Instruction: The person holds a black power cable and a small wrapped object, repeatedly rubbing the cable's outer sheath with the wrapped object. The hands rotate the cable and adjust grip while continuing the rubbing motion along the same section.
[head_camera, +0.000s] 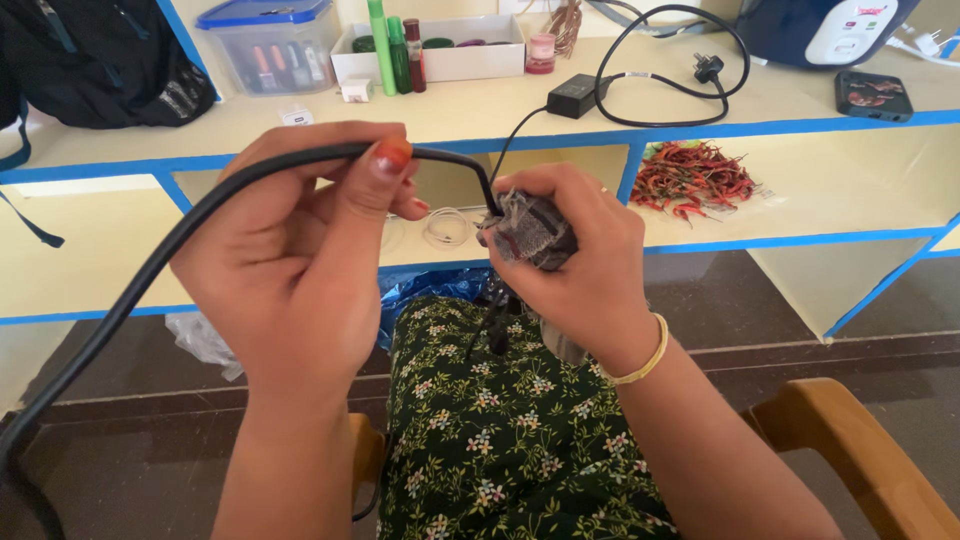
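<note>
My left hand (300, 250) grips a thick black cable (150, 275) that runs from the lower left up across the fingers and bends toward the right. My right hand (580, 260) clutches a grey cloth (530, 230) wrapped around the cable's end. The two hands are close together above my lap, which is covered in dark floral fabric (500, 430). A gold bangle (645, 360) sits on my right wrist.
A cream shelf unit with blue edging (700, 130) stands ahead. On it lie a black power adapter (572, 95) with cord and plug, a phone (873, 95), a white tray of bottles (440, 62), a lidded plastic box (268, 45), a black bag (100, 60). Red chillies (690, 180) lie lower. A wooden armrest (860, 450) is at the right.
</note>
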